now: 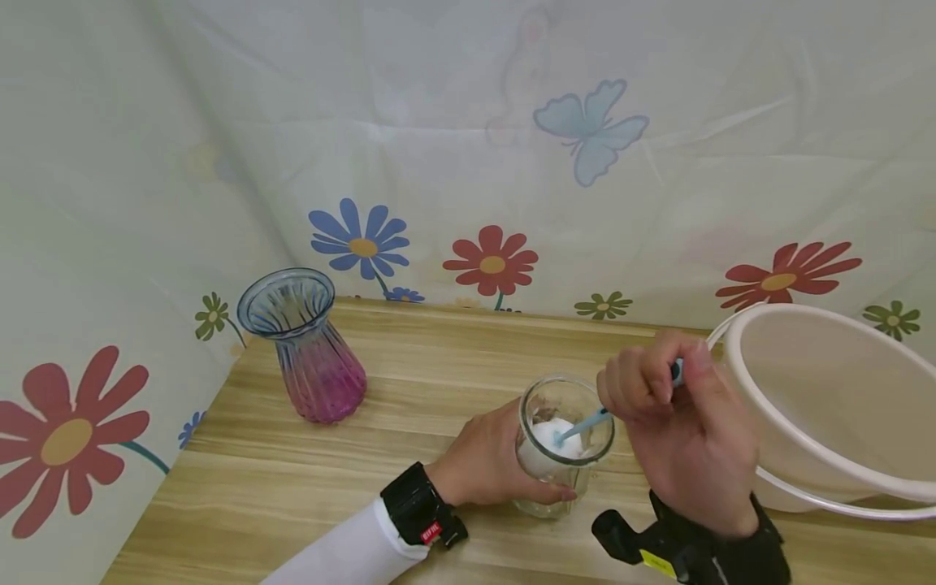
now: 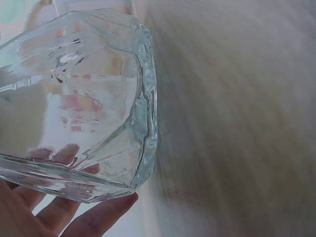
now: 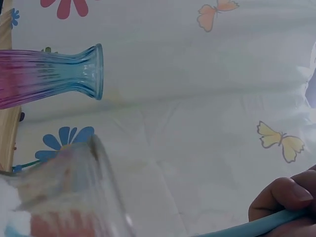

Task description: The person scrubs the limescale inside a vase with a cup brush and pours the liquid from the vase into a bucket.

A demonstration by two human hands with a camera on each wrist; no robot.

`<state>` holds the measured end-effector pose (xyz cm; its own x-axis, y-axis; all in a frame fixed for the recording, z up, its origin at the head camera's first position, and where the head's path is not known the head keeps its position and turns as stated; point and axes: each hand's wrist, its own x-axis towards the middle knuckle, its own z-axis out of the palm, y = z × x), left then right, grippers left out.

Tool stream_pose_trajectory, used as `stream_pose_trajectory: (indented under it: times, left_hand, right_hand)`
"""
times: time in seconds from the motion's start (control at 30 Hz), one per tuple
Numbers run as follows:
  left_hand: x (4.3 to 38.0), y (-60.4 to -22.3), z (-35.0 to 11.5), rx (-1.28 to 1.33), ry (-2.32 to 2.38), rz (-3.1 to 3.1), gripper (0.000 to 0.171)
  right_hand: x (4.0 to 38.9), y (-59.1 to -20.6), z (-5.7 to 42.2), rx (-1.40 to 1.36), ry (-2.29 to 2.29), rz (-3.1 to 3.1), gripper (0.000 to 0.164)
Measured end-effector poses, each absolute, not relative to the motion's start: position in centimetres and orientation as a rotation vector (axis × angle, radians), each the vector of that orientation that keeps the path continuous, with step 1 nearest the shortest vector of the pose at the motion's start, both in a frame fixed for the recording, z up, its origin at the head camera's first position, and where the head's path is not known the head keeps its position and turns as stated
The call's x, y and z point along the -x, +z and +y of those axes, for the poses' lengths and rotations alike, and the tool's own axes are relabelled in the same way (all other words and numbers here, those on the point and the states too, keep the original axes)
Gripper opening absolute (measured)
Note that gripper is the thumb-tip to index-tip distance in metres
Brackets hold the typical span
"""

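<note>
A clear glass jar (image 1: 550, 396) stands on the wooden table, and my left hand (image 1: 486, 459) grips it round the side, thumb across the front. Its faceted base (image 2: 143, 103) shows in the left wrist view, right at the tabletop. My right hand (image 1: 683, 422) holds the light blue handle of a cup brush (image 1: 587, 423) in a fist above the jar's right rim. The brush slants down through the mouth, and its white sponge-like head (image 1: 544, 435) is inside the jar. In the right wrist view the blue handle (image 3: 256, 226) runs from the fingers toward the jar.
A ribbed glass vase (image 1: 322, 374), blue on top and pink below, stands at the back left of the table (image 1: 409, 366). A pale bucket (image 1: 760, 406) with a white handle is close by my right hand. A flower-printed curtain (image 1: 453, 162) hangs behind.
</note>
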<state>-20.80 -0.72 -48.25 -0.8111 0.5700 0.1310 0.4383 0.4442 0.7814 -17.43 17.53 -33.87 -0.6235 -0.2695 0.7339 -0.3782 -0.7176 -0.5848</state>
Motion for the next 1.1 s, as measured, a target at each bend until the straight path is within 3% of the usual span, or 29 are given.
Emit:
stream_pose_trajectory:
  times: [0.2,0.53,1.1]
  left_hand:
    - [20.8,-48.3,-0.7,-0.890,1.259,2.561,0.094]
    - [21.2,-48.5,-0.8,-1.024,1.263,2.555,0.084]
    - [21.2,-48.6,-0.7,-0.982,1.257,2.562,0.082]
  right_hand:
    - [17.5,-34.8,16.5,-1.253,2.450,-1.530,0.040]
    - [17.3,-34.9,15.1,-1.146,2.395,-2.098,0.038]
    - [17.6,-35.5,15.4,-1.169,2.422,-1.861,0.035]
